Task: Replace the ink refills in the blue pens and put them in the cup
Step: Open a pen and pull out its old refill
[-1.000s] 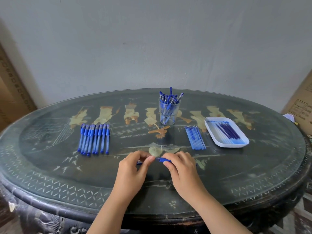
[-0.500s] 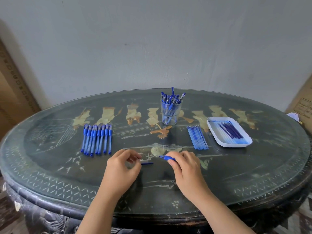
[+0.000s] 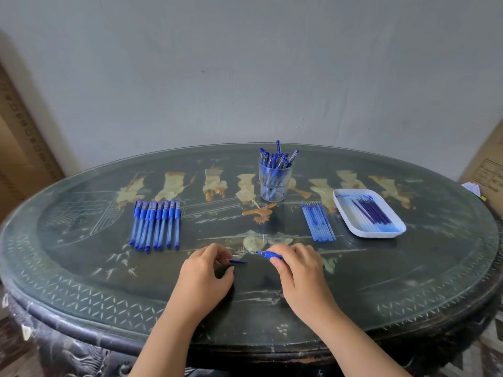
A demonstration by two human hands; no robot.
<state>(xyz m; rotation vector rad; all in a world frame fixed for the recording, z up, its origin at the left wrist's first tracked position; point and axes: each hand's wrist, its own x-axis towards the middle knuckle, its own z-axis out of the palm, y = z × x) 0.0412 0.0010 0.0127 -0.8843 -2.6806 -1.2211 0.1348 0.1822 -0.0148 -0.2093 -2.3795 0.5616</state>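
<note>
The two hands were joined over one pen a second ago and have now drawn apart. The cap (image 3: 239,261) has come off. The left hand (image 3: 202,273) pinches it at its curled fingertips, low over the surface (image 3: 408,268). The right hand (image 3: 296,270) grips the pen (image 3: 268,254) by its blue grip, with the bare tip pointing left toward the cap.

So this pen is open at one end, and I'd guess the barrel still has to be unscrewed before the old refill slides out. The cap will likely be set down first.

Fresh refills (image 3: 318,225) lie just beyond the right hand, beside the tray (image 3: 377,234) of darker ones. A row of pens (image 3: 156,224) waits at the far left. The cup (image 3: 275,186), at the back in the middle, already holds a good bunch.
</note>
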